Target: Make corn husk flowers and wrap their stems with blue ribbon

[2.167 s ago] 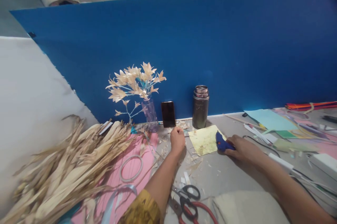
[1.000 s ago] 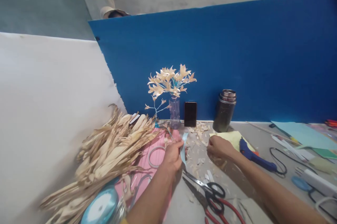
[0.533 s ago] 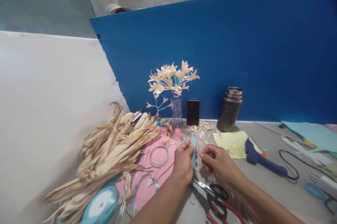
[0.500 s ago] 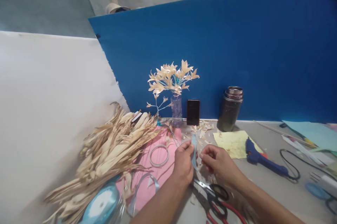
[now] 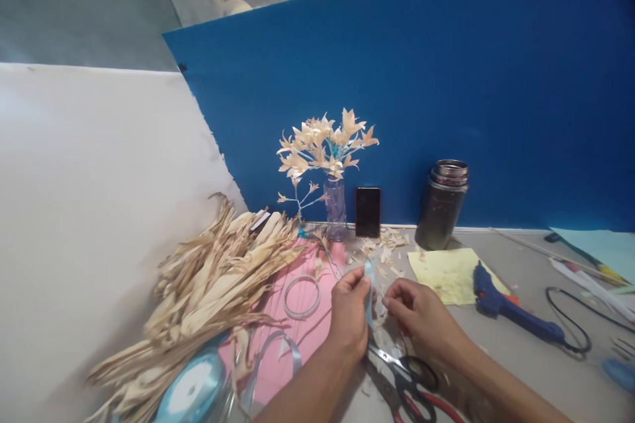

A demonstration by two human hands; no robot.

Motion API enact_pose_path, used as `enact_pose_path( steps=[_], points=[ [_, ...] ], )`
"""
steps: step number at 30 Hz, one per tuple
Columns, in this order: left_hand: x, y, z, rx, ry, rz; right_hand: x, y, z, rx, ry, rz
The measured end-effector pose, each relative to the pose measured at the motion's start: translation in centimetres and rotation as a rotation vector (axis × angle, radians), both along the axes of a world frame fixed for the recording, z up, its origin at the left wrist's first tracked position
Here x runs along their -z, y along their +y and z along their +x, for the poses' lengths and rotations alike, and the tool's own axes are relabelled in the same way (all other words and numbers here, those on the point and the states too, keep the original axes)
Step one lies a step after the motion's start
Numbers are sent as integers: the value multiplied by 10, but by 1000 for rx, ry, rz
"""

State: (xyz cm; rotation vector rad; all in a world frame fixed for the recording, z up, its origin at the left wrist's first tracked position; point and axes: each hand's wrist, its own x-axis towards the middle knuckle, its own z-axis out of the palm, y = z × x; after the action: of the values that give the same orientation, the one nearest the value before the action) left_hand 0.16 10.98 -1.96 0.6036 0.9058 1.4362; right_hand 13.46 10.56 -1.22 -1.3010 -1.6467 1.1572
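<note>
My left hand (image 5: 351,307) is closed, thumb against fingers, on a strip of light blue ribbon (image 5: 370,290) that stands upright. A pale husk flower (image 5: 368,247) shows just above the strip; whether it is joined to it I cannot tell. Just to the right, my right hand (image 5: 415,307) is closed in a pinch, its fingertips a short gap from the ribbon. Anything between those fingertips is too small to make out. Black-handled scissors (image 5: 404,370) lie below both hands, with a red-handled tool (image 5: 439,406) beside them.
Dried corn husks (image 5: 213,284) are piled at the left, near a blue ribbon roll (image 5: 193,383). Pink paper (image 5: 270,363) carries a ring of tape or wire (image 5: 302,297). Behind stand a flower vase (image 5: 335,211), a phone (image 5: 368,211) and a flask (image 5: 441,204). A glue gun (image 5: 516,317) touches yellow paper (image 5: 441,271).
The view has shifted slightly, so the flask and glue gun appear farther right. Both hands keep nearly the same pose, with the ribbon still in the left.
</note>
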Motion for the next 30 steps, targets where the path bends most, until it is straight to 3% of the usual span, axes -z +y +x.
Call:
enact_pose_path(
  steps=[19,26,30],
  points=[
    [-3,1,-2,-70,-52,-60,11,2,1,-16,-129,66],
    [1,5,-7,-24,-98,-131,1,-3,2,15,-134,94],
    [3,5,-7,5,-92,-148,-5,-4,4,36,-71,33]
  ],
)
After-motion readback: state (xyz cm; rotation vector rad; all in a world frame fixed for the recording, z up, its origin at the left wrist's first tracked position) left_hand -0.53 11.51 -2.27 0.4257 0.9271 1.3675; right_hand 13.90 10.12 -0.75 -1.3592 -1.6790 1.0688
